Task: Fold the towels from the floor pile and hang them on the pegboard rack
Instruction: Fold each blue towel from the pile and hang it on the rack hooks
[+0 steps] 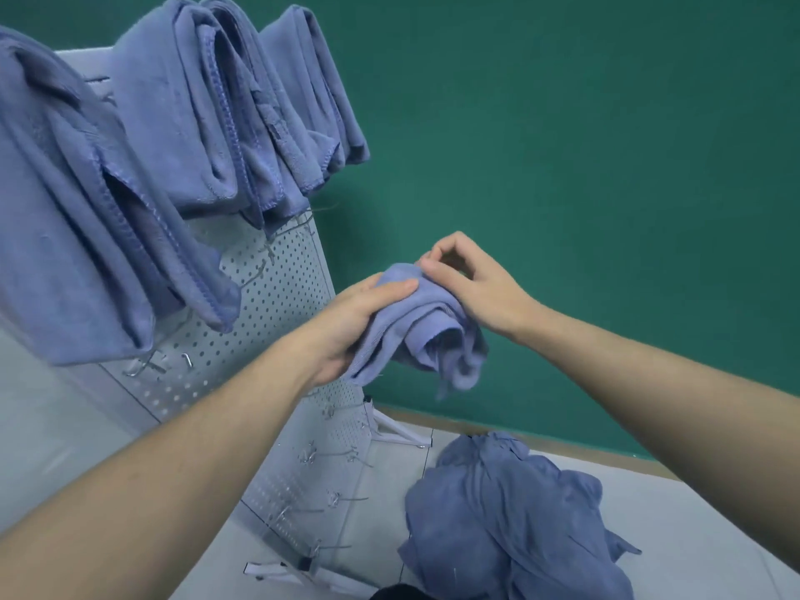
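A blue towel [415, 326] hung bunched in mid-air, partly folded, in front of the white pegboard rack [285, 296]. Several folded blue towels [195, 123] draped over the rack's upper pegs. A crumpled blue pile [506, 521] lay on the floor beside its base.

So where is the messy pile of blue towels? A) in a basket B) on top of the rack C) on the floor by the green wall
C: the crumpled pile of blue towels lies on the floor below the green wall, beside the foot of the pegboard rack; no basket shows.
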Available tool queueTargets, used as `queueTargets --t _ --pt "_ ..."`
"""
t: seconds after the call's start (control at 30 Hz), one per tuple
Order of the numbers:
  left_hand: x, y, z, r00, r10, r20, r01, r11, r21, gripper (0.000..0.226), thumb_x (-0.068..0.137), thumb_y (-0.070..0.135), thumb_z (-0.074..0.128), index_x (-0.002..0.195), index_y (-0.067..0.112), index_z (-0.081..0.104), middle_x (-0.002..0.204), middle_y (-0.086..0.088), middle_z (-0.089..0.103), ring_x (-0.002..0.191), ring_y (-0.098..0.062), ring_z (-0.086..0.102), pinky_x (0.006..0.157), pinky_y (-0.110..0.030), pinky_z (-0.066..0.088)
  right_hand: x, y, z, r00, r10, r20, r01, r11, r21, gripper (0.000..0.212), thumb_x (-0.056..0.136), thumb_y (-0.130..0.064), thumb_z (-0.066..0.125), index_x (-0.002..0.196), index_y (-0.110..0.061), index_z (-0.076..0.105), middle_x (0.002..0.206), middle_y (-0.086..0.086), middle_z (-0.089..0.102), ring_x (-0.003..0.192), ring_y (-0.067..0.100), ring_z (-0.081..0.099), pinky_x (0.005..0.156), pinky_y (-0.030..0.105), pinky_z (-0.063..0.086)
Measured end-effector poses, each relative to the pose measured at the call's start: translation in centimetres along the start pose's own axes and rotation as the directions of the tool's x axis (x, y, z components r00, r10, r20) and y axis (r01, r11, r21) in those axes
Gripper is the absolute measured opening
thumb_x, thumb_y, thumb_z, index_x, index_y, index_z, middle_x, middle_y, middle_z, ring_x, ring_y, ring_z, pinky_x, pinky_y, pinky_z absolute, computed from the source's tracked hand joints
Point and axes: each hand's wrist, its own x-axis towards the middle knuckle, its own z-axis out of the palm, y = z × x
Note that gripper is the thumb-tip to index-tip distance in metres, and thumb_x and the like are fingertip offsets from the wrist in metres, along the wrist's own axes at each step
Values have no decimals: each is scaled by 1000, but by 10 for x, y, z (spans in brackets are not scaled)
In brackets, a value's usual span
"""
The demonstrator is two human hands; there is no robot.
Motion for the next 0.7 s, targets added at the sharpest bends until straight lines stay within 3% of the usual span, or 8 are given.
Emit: queueTargets --t 0.1,0.2,0.3,0.43,0.57,0.7 --pt "11 2 -2 999 10 -48 -15 993 -118 45 93 30 59 131 5 60 120 -16 70 108 -24 69 96 -35 54 0 20 -4 993 -117 27 118 991 -64 36 90 -29 62 121 -11 56 122 -4 64 115 5 59 100 20 44" --pt "25 2 -7 991 21 -130 -41 987 -153 51 94 31 58 136 1 55 111 -14 72 94 -20 71 77 -27 58 10 35 -7 991 -63 118 84 981 -176 61 83 -13 67 136 -27 41 125 -14 58 112 7 60 99 25 48" --pt "40 1 -16 981 51 -186 -76 989 -129 40 98 26 56 132 6 54 109 -13 73 96 -20 71 75 -27 58 26 42 -8 991 19 131 7 980 -200 67 84 -8 67 135 -39 38 116 -24 60 102 5 63 91 24 51" --pt "59 -1 -29 954 126 -271 -147 988 -57 27 94 24 65 118 12 58 116 -16 72 106 -25 69 95 -41 55 60 46 -4 999 8 -37 -17 968 -249 40 86 -13 59 117 -38 59 103 -23 68 93 9 65 75 32 57" --pt "77 -1 -40 854 336 -397 -256 936 241 28 88 31 72 108 15 62 109 -6 74 96 -13 70 86 -32 55 99 50 3 981 -122 -151 31 865 -501 45 81 -11 53 112 -40 67 109 -18 64 100 11 56 88 28 45" --pt "94 7 -47 766 431 -477 -312 898 310 24 85 37 70 96 19 57 96 0 72 87 -13 69 80 -34 56 124 36 13 979 -33 -201 -23 963 -270 47 81 -6 47 107 -40 66 102 -15 69 88 12 65 73 29 56"
